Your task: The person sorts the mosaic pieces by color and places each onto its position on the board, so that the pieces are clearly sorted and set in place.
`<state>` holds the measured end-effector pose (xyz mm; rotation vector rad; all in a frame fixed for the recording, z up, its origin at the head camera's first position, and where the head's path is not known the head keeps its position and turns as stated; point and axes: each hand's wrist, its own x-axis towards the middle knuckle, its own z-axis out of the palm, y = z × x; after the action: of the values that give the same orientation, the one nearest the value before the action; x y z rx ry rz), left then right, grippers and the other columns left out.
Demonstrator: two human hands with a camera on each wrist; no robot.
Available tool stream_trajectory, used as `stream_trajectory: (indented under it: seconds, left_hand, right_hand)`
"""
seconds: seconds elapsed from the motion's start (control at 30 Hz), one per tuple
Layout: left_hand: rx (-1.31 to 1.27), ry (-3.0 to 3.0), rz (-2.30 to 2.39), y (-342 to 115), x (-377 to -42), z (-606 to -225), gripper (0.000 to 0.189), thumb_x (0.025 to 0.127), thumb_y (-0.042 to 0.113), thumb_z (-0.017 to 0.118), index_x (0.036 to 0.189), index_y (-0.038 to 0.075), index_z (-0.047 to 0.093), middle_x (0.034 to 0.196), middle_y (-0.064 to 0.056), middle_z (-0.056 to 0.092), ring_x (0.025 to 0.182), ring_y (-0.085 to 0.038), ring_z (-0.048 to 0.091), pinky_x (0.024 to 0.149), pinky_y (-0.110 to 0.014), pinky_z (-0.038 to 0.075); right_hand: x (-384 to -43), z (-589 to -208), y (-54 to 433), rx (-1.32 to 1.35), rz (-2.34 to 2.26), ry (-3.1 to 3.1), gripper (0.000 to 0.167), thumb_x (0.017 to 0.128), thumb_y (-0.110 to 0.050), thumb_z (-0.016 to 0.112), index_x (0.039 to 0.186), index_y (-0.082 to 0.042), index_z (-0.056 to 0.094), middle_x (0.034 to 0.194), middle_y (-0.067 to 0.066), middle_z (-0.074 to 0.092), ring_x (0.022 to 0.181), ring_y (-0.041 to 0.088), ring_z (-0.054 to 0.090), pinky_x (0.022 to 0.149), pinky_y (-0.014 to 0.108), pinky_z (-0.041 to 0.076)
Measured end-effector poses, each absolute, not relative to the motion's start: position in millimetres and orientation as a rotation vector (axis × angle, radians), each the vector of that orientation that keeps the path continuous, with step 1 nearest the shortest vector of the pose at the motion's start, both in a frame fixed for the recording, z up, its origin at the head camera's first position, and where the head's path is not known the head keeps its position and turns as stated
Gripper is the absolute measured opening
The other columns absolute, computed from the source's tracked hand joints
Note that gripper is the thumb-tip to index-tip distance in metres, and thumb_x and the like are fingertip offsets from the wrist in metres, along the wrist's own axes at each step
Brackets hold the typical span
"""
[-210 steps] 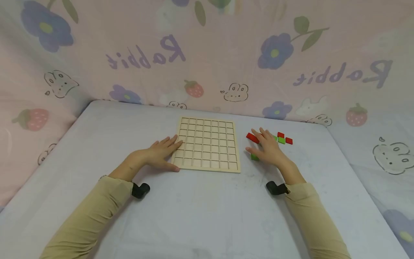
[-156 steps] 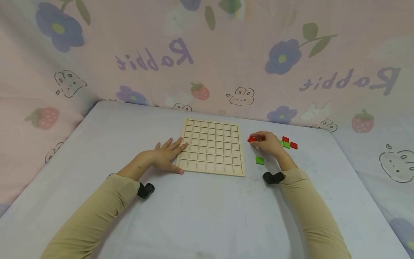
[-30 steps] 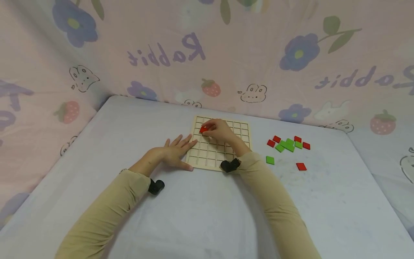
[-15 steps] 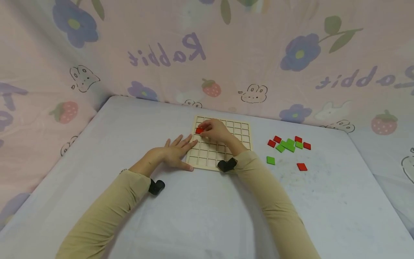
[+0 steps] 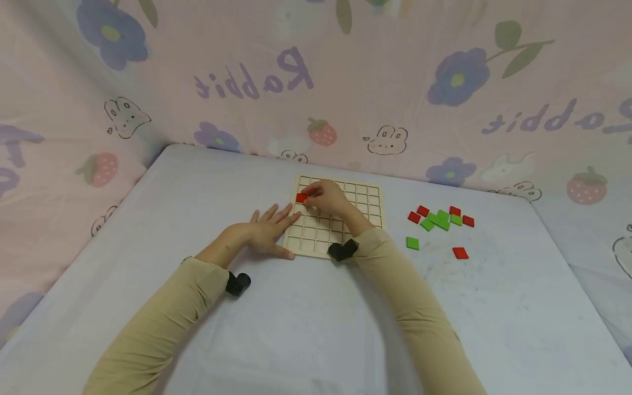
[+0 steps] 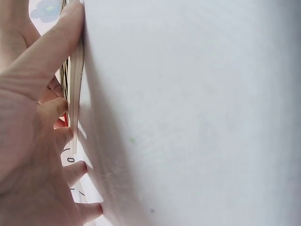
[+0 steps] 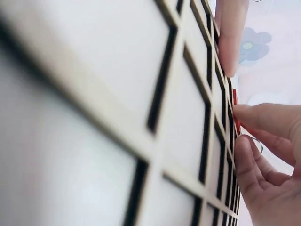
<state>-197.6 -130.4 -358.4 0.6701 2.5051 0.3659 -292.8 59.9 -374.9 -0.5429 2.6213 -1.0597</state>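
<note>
In the head view a pale wooden grid board (image 5: 308,245) lies on the table. My left hand (image 5: 266,236) is spread, its fingertips and thumb on the board's left and lower-left edge. My right hand (image 5: 329,198) reaches across the board and pinches a square red tile (image 5: 302,197) at the leftmost column, towards the back. In the right wrist view, forefinger and thumb are at the thin red tile (image 7: 235,96), right at the grid. Whether the tile sits fully down in a cell, I cannot tell. The left wrist view shows the board's edge (image 6: 74,84) beside my thumb.
Right of the board lie several loose tiles: a cluster with green tiles (image 5: 439,220) and red tiles (image 5: 422,210), a lone green tile (image 5: 412,243) and a lone red tile (image 5: 461,253). A printed cloth (image 5: 345,93) hangs behind the white table (image 5: 296,329).
My right hand has gone from the loose tiles to the board with a red tile. In the last second that tile shifted left to the edge column. The left hand stays on the board.
</note>
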Motion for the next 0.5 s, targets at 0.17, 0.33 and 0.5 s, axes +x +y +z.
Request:
stream_trajectory:
  seconds: [0.17, 0.33, 0.5]
  left_hand:
    - [0.677, 2.507, 0.372, -130.1, -198.0, -358.2, 0.099, 0.087, 0.051, 0.064, 0.156, 0.016, 0.001, 0.161, -0.01, -0.013, 0.146, -0.04, -0.013, 0.11, -0.069, -0.004]
    - [0.666, 2.506, 0.372, -129.8, -197.3, -357.9, 0.098, 0.087, 0.05, 0.064, 0.156, 0.016, 0.002, 0.161, -0.011, -0.013, 0.146, -0.04, -0.013, 0.11, -0.069, -0.004]
    - [0.662, 2.506, 0.369, -130.2, -198.0, -359.2, 0.098, 0.087, 0.051, 0.063, 0.156, 0.016, 0.002, 0.161, -0.01, -0.013, 0.146, -0.04, -0.013, 0.11, -0.069, -0.004]
  right_hand:
    - [-291.6, -373.7, 59.2, -0.524, -1.089, 2.621, 0.031, 0.087, -0.011, 0.069, 0.117, -0.006, 0.068, 0.112, 0.013, 0.067, 0.103, 0.025, 0.062, 0.088, 0.034, 0.05]
    - [-290.9, -374.4, 62.1, -0.536, -1.117, 2.594, 0.034, 0.088, -0.013, 0.068, 0.121, -0.008, 0.066, 0.116, 0.012, 0.065, 0.107, 0.024, 0.061, 0.091, 0.035, 0.05]
    - [-288.8, -373.7, 67.8, -0.527, -1.197, 2.55, 0.035, 0.089, -0.016, 0.068, 0.122, -0.008, 0.065, 0.12, 0.013, 0.063, 0.111, 0.025, 0.06, 0.094, 0.037, 0.049]
